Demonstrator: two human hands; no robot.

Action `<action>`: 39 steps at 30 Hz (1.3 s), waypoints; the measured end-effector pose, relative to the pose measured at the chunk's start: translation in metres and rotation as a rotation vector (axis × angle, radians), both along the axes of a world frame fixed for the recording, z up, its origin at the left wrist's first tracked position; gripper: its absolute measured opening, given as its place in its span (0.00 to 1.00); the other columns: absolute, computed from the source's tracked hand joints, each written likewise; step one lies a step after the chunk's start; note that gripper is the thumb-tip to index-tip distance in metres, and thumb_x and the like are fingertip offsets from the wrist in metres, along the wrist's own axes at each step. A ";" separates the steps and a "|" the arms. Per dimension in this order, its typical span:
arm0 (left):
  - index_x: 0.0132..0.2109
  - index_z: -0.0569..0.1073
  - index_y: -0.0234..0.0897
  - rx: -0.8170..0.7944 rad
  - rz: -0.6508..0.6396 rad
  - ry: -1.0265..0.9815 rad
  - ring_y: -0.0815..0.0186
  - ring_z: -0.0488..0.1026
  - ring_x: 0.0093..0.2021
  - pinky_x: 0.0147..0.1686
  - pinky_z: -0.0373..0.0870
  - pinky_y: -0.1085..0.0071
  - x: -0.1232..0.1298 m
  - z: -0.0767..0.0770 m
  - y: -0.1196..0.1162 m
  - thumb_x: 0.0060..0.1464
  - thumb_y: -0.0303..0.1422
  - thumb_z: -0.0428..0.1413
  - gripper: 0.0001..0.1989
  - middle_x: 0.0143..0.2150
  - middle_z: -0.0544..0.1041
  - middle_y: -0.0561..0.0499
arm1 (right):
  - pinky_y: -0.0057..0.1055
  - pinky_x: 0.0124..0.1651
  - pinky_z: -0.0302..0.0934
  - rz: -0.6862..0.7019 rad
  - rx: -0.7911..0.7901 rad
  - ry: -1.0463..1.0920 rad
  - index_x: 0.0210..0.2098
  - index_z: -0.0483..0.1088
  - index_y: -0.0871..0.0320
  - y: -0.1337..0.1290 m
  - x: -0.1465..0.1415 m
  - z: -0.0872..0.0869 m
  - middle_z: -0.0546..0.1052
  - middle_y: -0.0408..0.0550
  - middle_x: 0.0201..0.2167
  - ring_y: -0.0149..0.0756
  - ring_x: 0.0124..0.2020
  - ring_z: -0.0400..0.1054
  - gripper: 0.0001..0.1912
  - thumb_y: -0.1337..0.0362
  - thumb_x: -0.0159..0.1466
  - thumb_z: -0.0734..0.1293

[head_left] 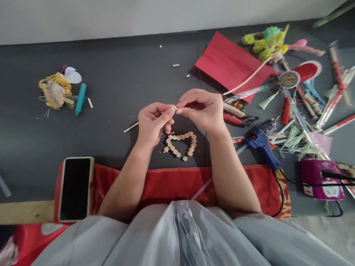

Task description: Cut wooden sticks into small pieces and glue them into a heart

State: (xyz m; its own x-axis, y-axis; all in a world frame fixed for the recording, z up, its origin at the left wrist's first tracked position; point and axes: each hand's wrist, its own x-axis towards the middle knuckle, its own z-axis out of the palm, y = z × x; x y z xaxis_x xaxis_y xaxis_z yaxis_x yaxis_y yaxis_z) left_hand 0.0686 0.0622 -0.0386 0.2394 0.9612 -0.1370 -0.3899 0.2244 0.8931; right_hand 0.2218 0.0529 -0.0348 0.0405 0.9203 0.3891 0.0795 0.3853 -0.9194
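My left hand and my right hand meet above the dark table. Between their fingertips is a small beige piece, pinched from both sides; its details are too small to tell. Just below the hands lies a heart-shaped outline made of small beige pieces, with a gap near its lower tip. A single loose beige piece rests by that gap. A thin stick lies to the left of my left hand.
Red paper, red-handled pliers, a blue glue gun and a purple box lie right. A phone rests on red cloth at the front left. Yellow yarn and a teal tube lie left.
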 end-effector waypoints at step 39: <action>0.31 0.79 0.36 -0.027 0.014 0.060 0.77 0.70 0.15 0.14 0.66 0.83 -0.003 -0.003 0.005 0.33 0.47 0.73 0.22 0.20 0.77 0.57 | 0.27 0.33 0.65 -0.029 -0.010 -0.055 0.30 0.78 0.58 0.000 -0.001 -0.003 0.80 0.43 0.29 0.28 0.30 0.72 0.04 0.65 0.59 0.74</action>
State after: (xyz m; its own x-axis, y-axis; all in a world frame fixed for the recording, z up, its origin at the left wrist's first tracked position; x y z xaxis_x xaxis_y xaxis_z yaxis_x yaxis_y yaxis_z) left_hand 0.0661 0.0674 -0.0420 0.2165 0.9602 -0.1767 -0.3394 0.2437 0.9085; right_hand 0.2206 0.0529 -0.0383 0.0459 0.9228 0.3824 0.1408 0.3730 -0.9171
